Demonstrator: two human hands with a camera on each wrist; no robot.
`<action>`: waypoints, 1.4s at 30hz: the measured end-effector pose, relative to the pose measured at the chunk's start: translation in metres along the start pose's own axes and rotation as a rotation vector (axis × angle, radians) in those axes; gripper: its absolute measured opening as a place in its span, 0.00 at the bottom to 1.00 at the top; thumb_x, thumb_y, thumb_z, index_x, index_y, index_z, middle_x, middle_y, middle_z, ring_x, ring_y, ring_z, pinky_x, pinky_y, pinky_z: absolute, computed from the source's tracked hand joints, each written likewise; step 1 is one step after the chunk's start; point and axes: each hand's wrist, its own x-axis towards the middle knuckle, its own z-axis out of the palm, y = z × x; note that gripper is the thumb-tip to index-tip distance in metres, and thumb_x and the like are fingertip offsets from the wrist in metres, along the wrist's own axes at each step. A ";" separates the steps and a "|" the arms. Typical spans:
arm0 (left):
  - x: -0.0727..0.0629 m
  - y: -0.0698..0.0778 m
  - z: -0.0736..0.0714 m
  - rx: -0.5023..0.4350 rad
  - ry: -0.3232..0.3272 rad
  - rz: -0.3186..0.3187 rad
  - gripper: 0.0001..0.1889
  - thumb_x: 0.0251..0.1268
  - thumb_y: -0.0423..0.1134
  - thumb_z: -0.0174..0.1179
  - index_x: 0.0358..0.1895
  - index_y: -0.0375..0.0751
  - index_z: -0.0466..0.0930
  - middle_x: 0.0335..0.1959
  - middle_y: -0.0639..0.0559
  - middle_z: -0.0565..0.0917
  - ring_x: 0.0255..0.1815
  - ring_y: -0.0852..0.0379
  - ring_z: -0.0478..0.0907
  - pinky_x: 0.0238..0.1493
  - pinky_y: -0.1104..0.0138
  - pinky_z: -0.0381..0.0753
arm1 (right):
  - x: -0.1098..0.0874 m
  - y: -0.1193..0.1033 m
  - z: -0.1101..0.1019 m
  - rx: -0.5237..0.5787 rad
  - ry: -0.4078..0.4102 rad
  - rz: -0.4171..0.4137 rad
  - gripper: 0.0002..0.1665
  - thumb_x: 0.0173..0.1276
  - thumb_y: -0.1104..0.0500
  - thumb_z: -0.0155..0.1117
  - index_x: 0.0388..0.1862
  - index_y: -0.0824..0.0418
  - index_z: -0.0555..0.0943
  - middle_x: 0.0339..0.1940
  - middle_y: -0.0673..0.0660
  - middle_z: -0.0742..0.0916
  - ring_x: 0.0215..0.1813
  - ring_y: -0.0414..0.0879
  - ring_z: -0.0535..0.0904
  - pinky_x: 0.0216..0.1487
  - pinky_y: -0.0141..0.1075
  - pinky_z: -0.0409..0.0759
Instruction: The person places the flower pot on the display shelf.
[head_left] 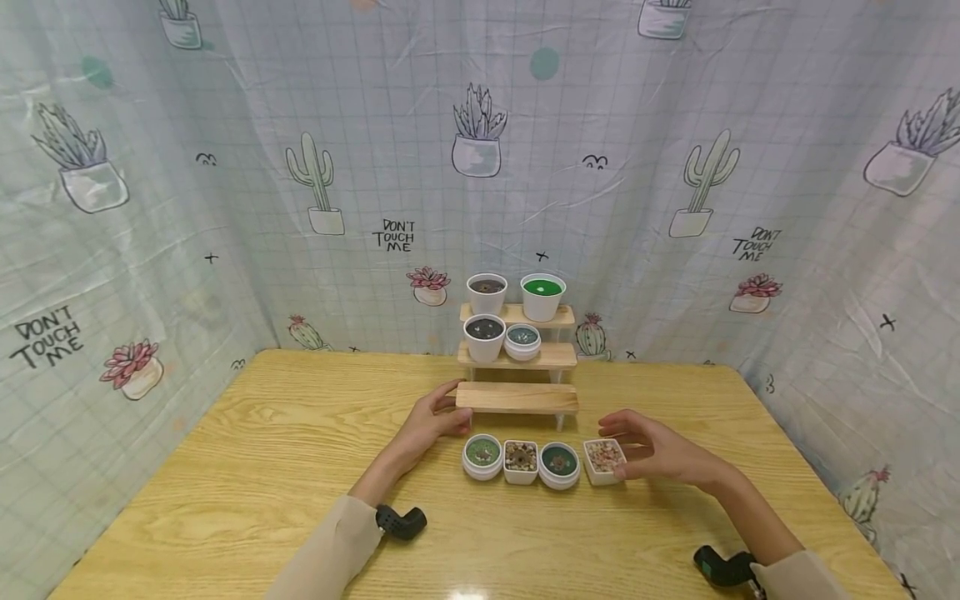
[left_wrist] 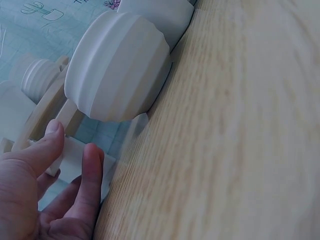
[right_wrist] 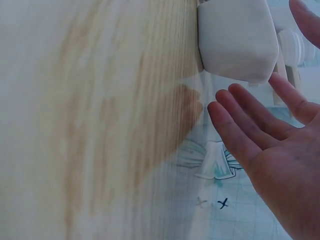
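Note:
At the left end of the lowest step of a three-tier wooden stand [head_left: 517, 398], my left hand [head_left: 435, 421] grips the board, its thumb [left_wrist: 50, 140] at the front edge. My right hand [head_left: 656, 450] is around the right side of a square white pot [head_left: 603, 461] filled with pale pinkish bits; its fingers [right_wrist: 250, 117] are spread and fairly straight beside the pot. Left of that pot stand a round dark-green-topped pot [head_left: 558, 465], a square pot with pebbles [head_left: 521, 462] and a round light-green-topped pot [head_left: 483, 457], in a row before the stand.
On the top tier are a dark-filled white cup [head_left: 487, 293] and a green-topped cup [head_left: 543, 297]. The middle tier holds another dark-filled cup [head_left: 484, 337] and a low round pot [head_left: 522, 342]. A printed cactus curtain [head_left: 375, 167] hangs behind the wooden table [head_left: 300, 433].

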 end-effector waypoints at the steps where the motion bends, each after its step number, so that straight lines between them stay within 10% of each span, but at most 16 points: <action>1: 0.000 0.000 0.000 -0.001 0.000 0.003 0.40 0.72 0.37 0.66 0.82 0.42 0.56 0.64 0.31 0.78 0.44 0.57 0.86 0.50 0.64 0.91 | 0.000 0.000 0.000 -0.002 -0.003 -0.007 0.42 0.68 0.60 0.73 0.75 0.70 0.64 0.72 0.75 0.74 0.71 0.68 0.73 0.65 0.32 0.80; 21: 0.001 0.001 0.000 0.014 -0.009 0.000 0.40 0.72 0.39 0.66 0.82 0.42 0.55 0.64 0.30 0.78 0.44 0.57 0.86 0.51 0.64 0.91 | 0.001 0.008 0.004 0.059 -0.094 0.026 0.47 0.64 0.62 0.76 0.76 0.72 0.62 0.77 0.75 0.67 0.78 0.75 0.60 0.65 0.17 0.69; 29: 0.001 0.000 0.000 0.013 -0.017 0.007 0.40 0.73 0.37 0.65 0.82 0.41 0.55 0.64 0.30 0.77 0.46 0.55 0.86 0.52 0.64 0.91 | 0.000 0.010 0.004 0.006 -0.087 -0.010 0.46 0.63 0.61 0.77 0.75 0.70 0.65 0.75 0.74 0.70 0.74 0.47 0.71 0.66 0.20 0.71; 36: 0.000 0.001 0.000 0.022 -0.033 0.020 0.40 0.73 0.37 0.65 0.82 0.38 0.53 0.65 0.28 0.77 0.47 0.54 0.86 0.53 0.63 0.91 | 0.000 0.010 0.005 -0.013 -0.071 0.001 0.43 0.62 0.61 0.78 0.73 0.66 0.69 0.73 0.73 0.73 0.74 0.71 0.67 0.63 0.20 0.73; 42: 0.000 0.001 0.000 0.017 -0.030 0.016 0.40 0.73 0.37 0.65 0.83 0.40 0.54 0.64 0.28 0.77 0.47 0.53 0.86 0.52 0.64 0.91 | 0.002 0.008 0.007 -0.058 -0.067 0.015 0.40 0.62 0.59 0.78 0.71 0.63 0.72 0.69 0.68 0.77 0.71 0.67 0.71 0.61 0.21 0.74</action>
